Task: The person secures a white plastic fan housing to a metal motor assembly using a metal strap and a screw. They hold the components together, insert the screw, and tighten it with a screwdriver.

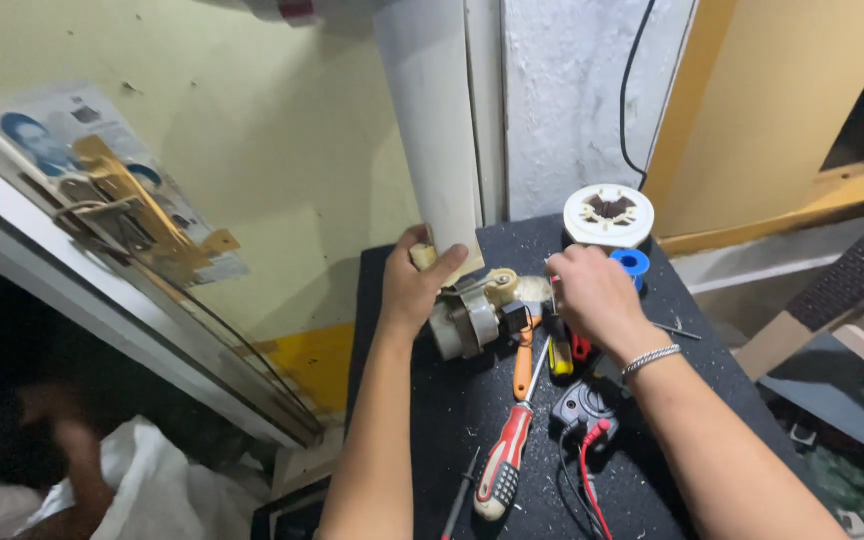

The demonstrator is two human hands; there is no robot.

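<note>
Motor [464,320] sits just under left hand [414,285]; right hand [592,290] beside.

Both arms came into view bare from the lower edge of the frame, no sleeves on either one, nothing covering the forearms at all. The left hand [414,283] wore no ring, no glove, no strap that could be seen. The right hand [592,293] was ungloved too, and just behind it, on the wrist, sat a silver bracelet [650,358], a slim band of chain-like links that caught the light and looked pale against the dark surface behind. No watch showed on either wrist, and the fingernails were too small to make out.
</note>
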